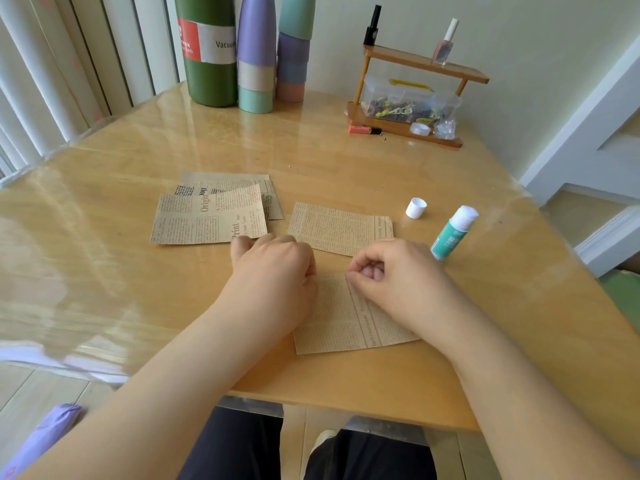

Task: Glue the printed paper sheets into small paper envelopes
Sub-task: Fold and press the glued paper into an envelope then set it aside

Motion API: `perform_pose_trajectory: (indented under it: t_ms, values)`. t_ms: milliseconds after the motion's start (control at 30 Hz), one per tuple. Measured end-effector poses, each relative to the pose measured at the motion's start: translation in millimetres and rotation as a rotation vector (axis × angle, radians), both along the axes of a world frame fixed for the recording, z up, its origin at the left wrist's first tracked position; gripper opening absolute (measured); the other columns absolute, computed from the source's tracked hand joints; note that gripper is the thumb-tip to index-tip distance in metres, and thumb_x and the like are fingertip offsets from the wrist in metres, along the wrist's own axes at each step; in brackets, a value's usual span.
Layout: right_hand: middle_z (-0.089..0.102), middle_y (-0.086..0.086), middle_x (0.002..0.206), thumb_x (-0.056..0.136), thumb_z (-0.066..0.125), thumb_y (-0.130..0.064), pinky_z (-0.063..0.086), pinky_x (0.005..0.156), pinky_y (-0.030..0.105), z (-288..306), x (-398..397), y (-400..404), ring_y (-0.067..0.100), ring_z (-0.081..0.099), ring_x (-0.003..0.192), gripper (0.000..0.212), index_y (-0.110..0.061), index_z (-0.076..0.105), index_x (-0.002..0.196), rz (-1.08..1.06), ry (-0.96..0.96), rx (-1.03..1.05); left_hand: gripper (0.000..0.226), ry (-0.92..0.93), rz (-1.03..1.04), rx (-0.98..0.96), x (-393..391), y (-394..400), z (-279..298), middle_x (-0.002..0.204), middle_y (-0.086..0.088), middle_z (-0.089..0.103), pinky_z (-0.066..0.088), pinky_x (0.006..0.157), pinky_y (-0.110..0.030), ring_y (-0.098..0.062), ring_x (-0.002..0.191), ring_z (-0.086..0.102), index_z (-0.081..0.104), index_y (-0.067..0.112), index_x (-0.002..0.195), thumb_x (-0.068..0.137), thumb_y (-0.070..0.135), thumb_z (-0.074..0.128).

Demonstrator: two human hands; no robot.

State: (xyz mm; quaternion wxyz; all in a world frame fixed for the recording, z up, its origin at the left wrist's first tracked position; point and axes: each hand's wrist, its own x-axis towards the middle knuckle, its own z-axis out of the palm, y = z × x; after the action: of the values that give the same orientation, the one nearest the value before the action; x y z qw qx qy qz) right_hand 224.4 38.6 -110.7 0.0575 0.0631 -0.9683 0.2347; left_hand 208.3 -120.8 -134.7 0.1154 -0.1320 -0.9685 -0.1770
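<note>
Table [138,271] wood, glossy | paper stack [211,216] far left | folded sheet [346,317] at near edge, left hand [277,268] and right hand [391,271] curled, pinching its top | glue stick [453,233] uncapped, right | cap [416,208] beside it

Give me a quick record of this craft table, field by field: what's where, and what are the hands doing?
surface: wooden table
near sheet: printed paper under both hands
left hand: fingers curled, resting on the sheet's left edge
right hand: fingers curled, pinching the sheet's top edge
middle sheet: folded piece lying flat, beyond the hands
stack: several printed sheets, overlapping, to the left
glue stick: uncapped, standing to the right
cap: white, apart from the glue stick
back: bottles, small shelf
</note>
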Motion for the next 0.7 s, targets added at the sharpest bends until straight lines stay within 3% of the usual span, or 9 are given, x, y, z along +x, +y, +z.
perform_pose_trajectory:
  t_ms: [67,167,433,567,700]
  values:
    - [0.053,-0.013,0.060,0.081,0.063,-0.016,0.039,0.056,0.011,-1,-3,-13,0.001,0.049,0.058,0.010,-0.023,0.070,0.077,0.071,-0.024,0.022,0.016,-0.019,-0.010,-0.023,-2,8,0,0.093,0.009,0.055,0.020,0.082,-0.033,-0.017,0.101,0.047,0.060,0.026,0.091,0.088,0.025,0.045]
    - [0.052,-0.011,0.062,0.081,0.060,-0.015,0.045,0.064,0.026,-5,-6,-21,0.004,0.046,0.061,0.013,-0.022,0.070,0.079,0.109,-0.044,0.047,0.019,-0.057,-0.002,-0.063,-3,10,-3,0.097,0.008,0.055,0.023,0.087,-0.033,-0.018,0.103,0.048,0.061,0.026,0.095,0.090,0.027,0.043]
    - [0.052,-0.011,0.054,0.079,0.069,-0.012,0.040,0.053,0.010,-6,-1,27,0.001,0.048,0.052,0.012,-0.018,0.069,0.068,-0.116,-0.018,-0.062,0.009,-0.049,0.040,0.032,5,-14,-5,0.088,0.010,0.051,0.013,0.073,-0.029,-0.014,0.098,0.047,0.057,0.027,0.088,0.090,0.028,0.049]
    - [0.053,-0.006,0.056,0.079,0.069,-0.011,0.040,0.054,0.008,-8,4,37,0.003,0.047,0.052,0.012,-0.016,0.069,0.068,-0.158,-0.007,-0.085,0.007,-0.047,0.065,0.013,10,-15,-5,0.086,0.008,0.052,0.011,0.071,-0.030,-0.018,0.095,0.049,0.060,0.025,0.085,0.088,0.026,0.054]
    - [0.050,-0.012,0.067,0.080,0.071,-0.013,0.037,0.058,0.007,-8,6,32,0.002,0.046,0.060,0.008,-0.016,0.067,0.074,-0.113,0.066,0.010,0.012,0.103,0.014,0.000,16,-16,-7,0.074,0.001,0.052,0.025,0.075,-0.036,-0.026,0.072,0.057,0.063,0.016,0.074,0.069,0.011,0.073]
